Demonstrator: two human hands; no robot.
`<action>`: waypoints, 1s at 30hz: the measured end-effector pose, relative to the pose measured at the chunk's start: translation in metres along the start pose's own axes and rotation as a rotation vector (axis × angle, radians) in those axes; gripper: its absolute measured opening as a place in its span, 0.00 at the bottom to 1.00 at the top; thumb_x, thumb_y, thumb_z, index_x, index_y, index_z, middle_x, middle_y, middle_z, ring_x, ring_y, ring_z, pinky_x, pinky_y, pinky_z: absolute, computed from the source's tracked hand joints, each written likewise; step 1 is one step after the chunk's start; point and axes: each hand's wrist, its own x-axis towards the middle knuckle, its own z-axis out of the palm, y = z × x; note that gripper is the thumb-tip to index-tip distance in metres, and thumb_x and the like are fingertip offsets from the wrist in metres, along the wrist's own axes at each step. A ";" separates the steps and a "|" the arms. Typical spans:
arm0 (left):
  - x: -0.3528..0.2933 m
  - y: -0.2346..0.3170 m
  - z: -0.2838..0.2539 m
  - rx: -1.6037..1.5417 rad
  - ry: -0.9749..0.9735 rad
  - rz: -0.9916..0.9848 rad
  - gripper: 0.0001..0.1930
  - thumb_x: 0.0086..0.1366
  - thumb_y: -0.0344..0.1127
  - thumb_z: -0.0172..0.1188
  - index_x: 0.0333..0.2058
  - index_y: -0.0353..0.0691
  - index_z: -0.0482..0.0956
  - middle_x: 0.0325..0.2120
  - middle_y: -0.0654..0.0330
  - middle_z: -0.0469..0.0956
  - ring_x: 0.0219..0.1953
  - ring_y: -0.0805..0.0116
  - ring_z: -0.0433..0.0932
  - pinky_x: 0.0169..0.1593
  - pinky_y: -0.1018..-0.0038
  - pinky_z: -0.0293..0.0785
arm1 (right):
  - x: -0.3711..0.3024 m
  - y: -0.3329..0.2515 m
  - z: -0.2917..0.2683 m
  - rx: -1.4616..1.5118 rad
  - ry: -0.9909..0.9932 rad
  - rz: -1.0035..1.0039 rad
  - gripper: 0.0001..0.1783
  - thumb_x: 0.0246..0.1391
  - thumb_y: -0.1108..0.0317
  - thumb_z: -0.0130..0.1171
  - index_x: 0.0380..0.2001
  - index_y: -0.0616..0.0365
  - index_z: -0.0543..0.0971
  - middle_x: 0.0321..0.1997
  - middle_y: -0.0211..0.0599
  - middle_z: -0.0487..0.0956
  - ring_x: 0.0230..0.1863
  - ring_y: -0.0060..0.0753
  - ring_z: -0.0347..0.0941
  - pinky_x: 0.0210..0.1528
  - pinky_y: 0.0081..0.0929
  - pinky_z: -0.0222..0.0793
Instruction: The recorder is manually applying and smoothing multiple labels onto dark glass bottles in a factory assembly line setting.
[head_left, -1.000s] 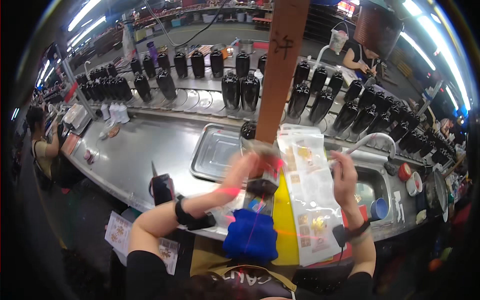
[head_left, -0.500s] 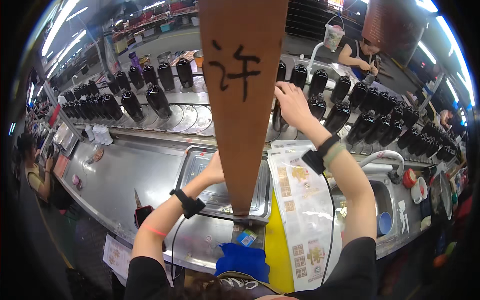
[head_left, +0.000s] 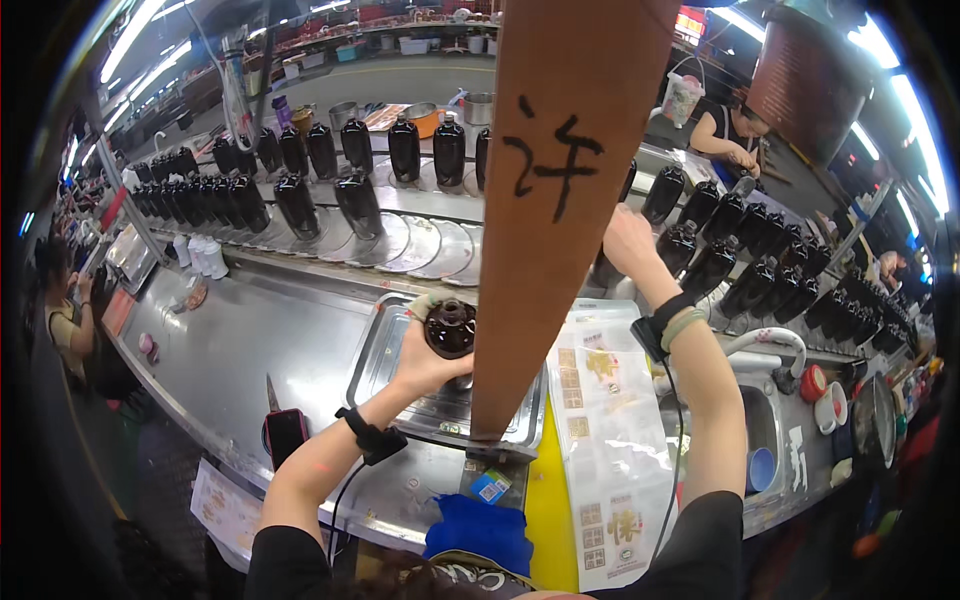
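Observation:
My left hand [head_left: 420, 365] is wrapped round a shiny dark bottle [head_left: 452, 322], with the bottle's top toward me, above the metal tray [head_left: 368, 372]. A brown post [head_left: 560, 250] with brush writing stands before me and hides part of that hand's fingers. Over at the conveyor, my right hand [head_left: 630, 243] has its fingers curled at the top of another dark bottle [head_left: 606, 272]; the post partly covers this grip. More dark bottles [head_left: 358, 203] stand upright in rows along the conveyor of overlapping metal plates [head_left: 440, 248].
Printed plastic sheets [head_left: 615, 440] lie right of the tray, over a yellow surface [head_left: 556, 480]. A sink [head_left: 738, 400] with a white faucet pipe [head_left: 765, 340] is at the right. A phone [head_left: 286, 435] lies at the counter's front left. Co-workers [head_left: 735, 140] sit beyond and at the left.
My view has turned a little, shifting the post rightward. The dark bottle in my left hand has come into sight from behind the post. My right hand stays at the conveyor bottle, its fingers now more hidden.

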 end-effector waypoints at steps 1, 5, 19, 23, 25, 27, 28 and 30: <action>0.000 0.002 -0.007 0.004 0.044 0.051 0.45 0.44 0.37 0.82 0.59 0.35 0.65 0.50 0.57 0.73 0.54 0.67 0.75 0.61 0.69 0.71 | -0.001 0.004 -0.001 0.086 0.019 0.021 0.24 0.64 0.64 0.55 0.63 0.39 0.71 0.45 0.36 0.76 0.46 0.46 0.80 0.40 0.45 0.76; -0.012 0.014 -0.031 -0.112 0.112 0.005 0.43 0.44 0.36 0.81 0.57 0.35 0.67 0.51 0.55 0.72 0.53 0.66 0.74 0.61 0.70 0.71 | -0.006 0.024 -0.003 0.306 -0.060 0.157 0.12 0.65 0.57 0.56 0.47 0.46 0.77 0.41 0.43 0.79 0.46 0.53 0.80 0.43 0.50 0.76; 0.072 0.012 -0.041 -0.041 0.120 0.196 0.42 0.47 0.35 0.80 0.59 0.36 0.66 0.51 0.57 0.74 0.54 0.68 0.75 0.62 0.69 0.71 | -0.087 0.012 -0.154 0.626 0.031 0.086 0.10 0.62 0.70 0.58 0.33 0.68 0.78 0.33 0.53 0.77 0.39 0.61 0.75 0.42 0.44 0.70; 0.145 -0.010 0.004 -0.106 0.194 0.218 0.39 0.45 0.40 0.81 0.53 0.37 0.71 0.46 0.56 0.77 0.50 0.63 0.78 0.57 0.67 0.73 | -0.119 -0.015 -0.220 0.742 -0.035 0.121 0.07 0.59 0.74 0.59 0.33 0.69 0.78 0.30 0.52 0.77 0.34 0.55 0.74 0.39 0.39 0.70; 0.176 -0.026 0.025 -0.074 0.170 0.204 0.40 0.45 0.39 0.81 0.54 0.37 0.69 0.46 0.53 0.77 0.50 0.60 0.78 0.56 0.65 0.74 | -0.133 -0.031 -0.242 0.742 -0.057 0.107 0.06 0.58 0.74 0.61 0.32 0.68 0.78 0.30 0.49 0.77 0.34 0.53 0.75 0.38 0.38 0.70; 0.196 -0.045 0.047 -0.046 0.222 0.222 0.40 0.45 0.39 0.80 0.55 0.37 0.68 0.47 0.52 0.77 0.50 0.58 0.78 0.57 0.64 0.73 | -0.144 -0.045 -0.256 0.726 -0.102 0.107 0.06 0.57 0.73 0.63 0.32 0.66 0.79 0.30 0.47 0.78 0.34 0.51 0.75 0.38 0.38 0.70; 0.204 -0.052 0.056 0.002 0.281 0.231 0.40 0.45 0.39 0.80 0.55 0.37 0.68 0.48 0.50 0.77 0.51 0.57 0.78 0.57 0.64 0.73 | -0.148 -0.050 -0.259 0.718 -0.126 0.118 0.05 0.56 0.73 0.64 0.31 0.65 0.80 0.30 0.46 0.78 0.34 0.51 0.75 0.38 0.38 0.70; 0.218 -0.060 0.071 0.029 0.355 0.193 0.44 0.44 0.42 0.81 0.57 0.34 0.66 0.49 0.46 0.75 0.52 0.49 0.77 0.57 0.60 0.73 | -0.151 -0.057 -0.261 0.722 -0.121 0.052 0.05 0.55 0.73 0.66 0.31 0.63 0.81 0.29 0.44 0.79 0.35 0.50 0.76 0.39 0.40 0.72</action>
